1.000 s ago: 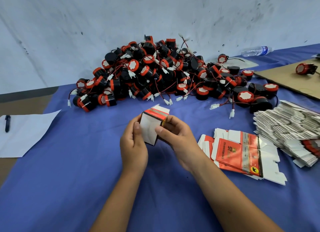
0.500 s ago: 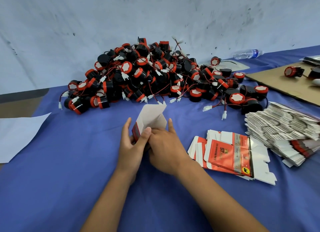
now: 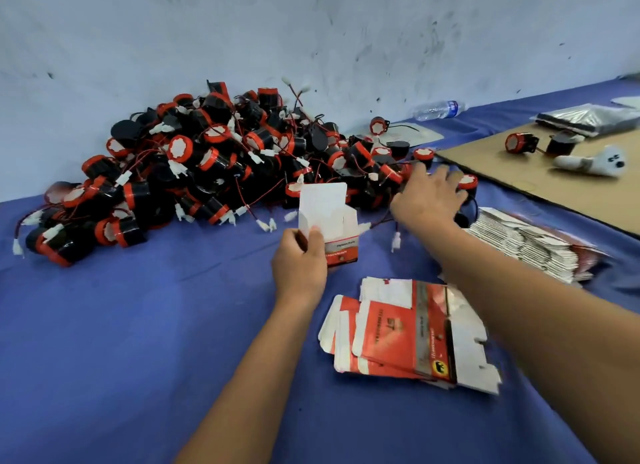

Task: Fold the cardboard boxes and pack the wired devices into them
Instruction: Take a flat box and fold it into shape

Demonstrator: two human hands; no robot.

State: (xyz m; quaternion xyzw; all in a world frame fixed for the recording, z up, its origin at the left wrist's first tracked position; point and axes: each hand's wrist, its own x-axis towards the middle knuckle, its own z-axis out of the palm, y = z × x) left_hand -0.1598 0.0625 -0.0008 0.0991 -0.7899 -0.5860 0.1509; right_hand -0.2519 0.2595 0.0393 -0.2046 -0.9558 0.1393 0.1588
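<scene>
My left hand grips a small red-and-white cardboard box, held upright on the blue cloth with its top flap standing open. My right hand reaches out with spread fingers over the right edge of the big pile of black-and-red wired devices. It hovers at a device with a red cap; whether it touches one is blurred. Flat unfolded boxes lie near my right forearm.
A thick stack of flat white box blanks sits at the right. A brown cardboard sheet carries two loose devices and a white tool. A water bottle lies by the wall, a grey bag far right.
The box was held by both hands; now only my left hand holds it, upright with the flap open. My right hand has let go and moved right to the pile.
</scene>
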